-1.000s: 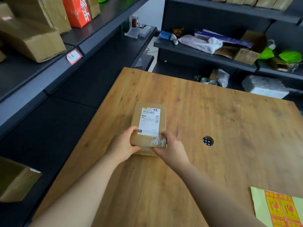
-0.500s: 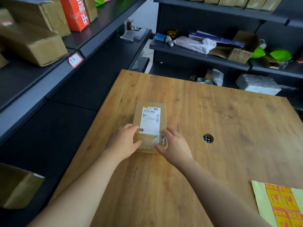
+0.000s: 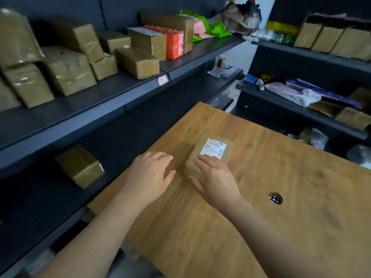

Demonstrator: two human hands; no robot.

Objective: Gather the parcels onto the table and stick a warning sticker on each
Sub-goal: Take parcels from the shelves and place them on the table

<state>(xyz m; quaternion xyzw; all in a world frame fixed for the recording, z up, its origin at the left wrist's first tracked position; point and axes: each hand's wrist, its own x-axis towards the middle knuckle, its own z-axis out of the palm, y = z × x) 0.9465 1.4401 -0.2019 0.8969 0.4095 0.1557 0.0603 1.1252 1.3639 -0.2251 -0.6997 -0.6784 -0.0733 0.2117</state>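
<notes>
The parcel (image 3: pixel 198 152) is a small flat cardboard box, brown and matte, with slightly soft corners. It lies on the wooden table (image 3: pixel 271 237), in the left part of it and not far from the left edge. A white printed label (image 3: pixel 214 147) is stuck on its top face.

The right hand (image 3: pixel 215 177) rests on the near end of the parcel. Its fingers are straight and lie flat on the top, and the thumb is spread toward the near side. The left hand (image 3: pixel 150 175) is just beside the parcel on the left, apart from it. Its fingers are relaxed and spread over the wood, and it holds nothing.

The table top has a warm, visible grain and a small round hole (image 3: pixel 275 198) to the right of the parcel. Between the parcel and this hole, and also beyond it, the wood is bare and wide.

The left edge of the table runs close along a dark metal shelf rack (image 3: pixel 100 101). The upper shelf carries many taped cardboard boxes (image 3: pixel 68 71) and one orange-red box (image 3: pixel 174 44). One more brown box (image 3: pixel 80 166) sits alone on the lower shelf, near the left hand.
</notes>
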